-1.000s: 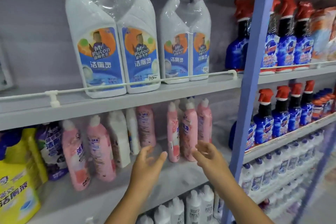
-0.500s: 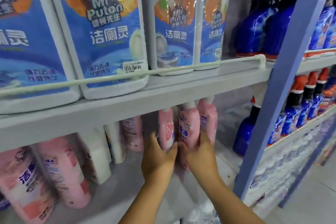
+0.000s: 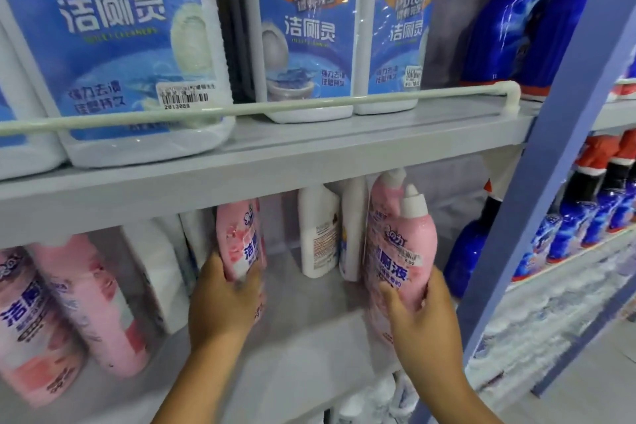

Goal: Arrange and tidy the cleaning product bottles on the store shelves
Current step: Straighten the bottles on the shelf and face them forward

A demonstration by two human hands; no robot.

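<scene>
On the middle shelf (image 3: 309, 348), my left hand (image 3: 223, 303) grips the lower part of a pink bottle (image 3: 241, 237), whose top is hidden behind the shelf above. My right hand (image 3: 420, 313) grips the base of a pink bottle with a white cap (image 3: 402, 251); a second pink bottle (image 3: 385, 196) stands right behind it. Between the two hands stand two white bottles (image 3: 320, 234) at the back of the shelf, turned label-backwards.
Two more pink bottles (image 3: 79, 303) and white bottles (image 3: 161, 272) stand at the left. Large white toilet-cleaner twin packs (image 3: 309, 31) fill the upper shelf behind a white rail (image 3: 275, 106). A blue upright post (image 3: 550, 182) borders the right; blue spray bottles (image 3: 592, 217) stand beyond it.
The camera has moved closer. My hands, together on the pink bottles half a second ago, have spread apart, the left carrying one pink bottle left and the right holding another to the right.
</scene>
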